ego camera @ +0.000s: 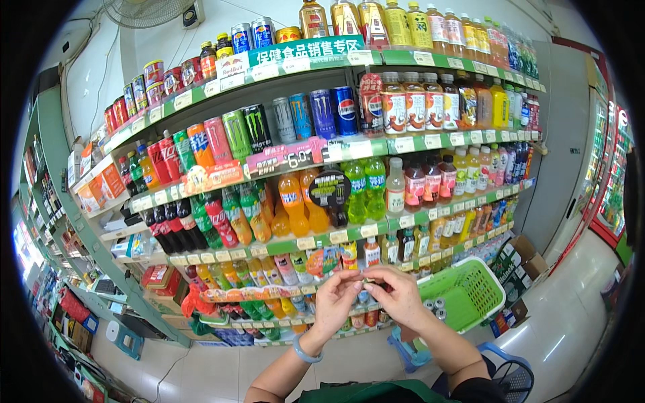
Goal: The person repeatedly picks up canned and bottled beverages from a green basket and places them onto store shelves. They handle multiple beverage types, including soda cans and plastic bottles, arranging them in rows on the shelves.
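My left hand (pixel 338 297), with a pale bangle (pixel 307 348) on its wrist, is raised before the drink shelves. My right hand (pixel 395 294) meets it, and the fingertips of both come together at the centre. Something small may be pinched between them, too small to make out. Behind the hands, bottled drinks line the lower shelves, among them a bottle with a white cap (pixel 372 252). To the right of my right hand, a green plastic basket (pixel 466 297) with a white rim holds several cans (pixel 439 308) at its near left end.
Shelves with green price rails (pixel 297 245) span the view. Below are a blue stool (pixel 412 355) by the basket, a blue chair (pixel 514 375) at lower right, and cardboard boxes (pixel 521 262) beyond the basket. A white and blue stool (pixel 124 338) stands on the left floor, near a cable (pixel 171 370).
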`<state>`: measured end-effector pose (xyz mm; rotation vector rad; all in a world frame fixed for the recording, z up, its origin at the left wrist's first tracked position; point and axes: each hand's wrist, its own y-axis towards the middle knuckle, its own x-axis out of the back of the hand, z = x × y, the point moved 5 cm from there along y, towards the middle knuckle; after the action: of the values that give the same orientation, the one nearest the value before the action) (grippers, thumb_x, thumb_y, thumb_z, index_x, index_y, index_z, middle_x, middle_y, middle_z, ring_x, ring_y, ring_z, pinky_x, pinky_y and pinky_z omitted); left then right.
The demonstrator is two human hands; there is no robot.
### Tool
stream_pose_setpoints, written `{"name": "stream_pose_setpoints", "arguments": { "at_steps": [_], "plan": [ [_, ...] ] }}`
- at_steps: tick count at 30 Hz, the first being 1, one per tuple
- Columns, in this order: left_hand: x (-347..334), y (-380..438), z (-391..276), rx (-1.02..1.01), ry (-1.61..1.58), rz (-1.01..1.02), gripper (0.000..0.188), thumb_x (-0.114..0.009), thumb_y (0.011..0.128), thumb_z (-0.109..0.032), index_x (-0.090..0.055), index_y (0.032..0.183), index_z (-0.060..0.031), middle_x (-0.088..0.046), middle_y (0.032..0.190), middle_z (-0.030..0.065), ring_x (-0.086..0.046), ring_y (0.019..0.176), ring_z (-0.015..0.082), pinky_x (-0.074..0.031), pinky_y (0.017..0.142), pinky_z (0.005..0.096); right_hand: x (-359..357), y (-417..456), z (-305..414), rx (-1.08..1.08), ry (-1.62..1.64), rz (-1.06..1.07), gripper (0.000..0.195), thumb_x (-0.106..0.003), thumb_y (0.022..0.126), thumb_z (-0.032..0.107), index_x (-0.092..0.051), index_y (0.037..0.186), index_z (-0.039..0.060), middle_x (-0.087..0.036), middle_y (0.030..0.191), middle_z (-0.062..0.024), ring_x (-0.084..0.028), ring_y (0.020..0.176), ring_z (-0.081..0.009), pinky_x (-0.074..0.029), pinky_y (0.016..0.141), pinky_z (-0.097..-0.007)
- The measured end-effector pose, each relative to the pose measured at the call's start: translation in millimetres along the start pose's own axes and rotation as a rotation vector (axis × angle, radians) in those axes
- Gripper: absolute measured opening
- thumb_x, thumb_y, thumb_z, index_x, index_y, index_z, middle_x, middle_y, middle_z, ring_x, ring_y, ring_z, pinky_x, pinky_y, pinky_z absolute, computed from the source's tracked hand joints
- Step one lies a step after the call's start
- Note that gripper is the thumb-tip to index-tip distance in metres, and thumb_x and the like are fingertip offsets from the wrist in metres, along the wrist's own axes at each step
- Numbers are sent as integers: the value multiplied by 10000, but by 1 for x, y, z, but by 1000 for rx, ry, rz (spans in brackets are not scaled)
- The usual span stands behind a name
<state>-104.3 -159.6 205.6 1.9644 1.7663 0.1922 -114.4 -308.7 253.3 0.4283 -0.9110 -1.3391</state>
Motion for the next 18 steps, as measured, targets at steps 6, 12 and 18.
{"name": "stream_pose_setpoints", "arguments": {
  "at_steps": [6, 12, 18],
  "plan": [
    [4, 129, -33, -189, 200, 100, 240, -587, 907, -19, -561, 1137, 45, -628, 1064, 99, -615, 948, 129, -515, 830, 265, 10, 149, -15, 247, -359, 17, 215, -654, 839, 141, -642, 1004, 3, -666, 1038, -163, -655, 962, -300, -519, 841, -377],
    [18, 256, -82, -347, 391, 140, 242, -610, 872, -69, -587, 1088, 38, -645, 962, 78, -600, 850, 123, -493, 753, 274, 5, 309, -27, 508, -886, -124, 190, -642, 821, 137, -630, 961, 9, -626, 956, -146, -589, 914, -335, -480, 804, -421],
    [48, 335, -102, -479, 554, 16, 322, -635, 851, -96, -571, 1139, 35, -609, 1075, 156, -608, 931, 223, -502, 809, 331, 8, 420, -55, 261, -1310, 76, 343, -672, 819, 221, -617, 1054, -23, -614, 1104, -159, -573, 1048, -333, -475, 902, -418]
  ]
}}
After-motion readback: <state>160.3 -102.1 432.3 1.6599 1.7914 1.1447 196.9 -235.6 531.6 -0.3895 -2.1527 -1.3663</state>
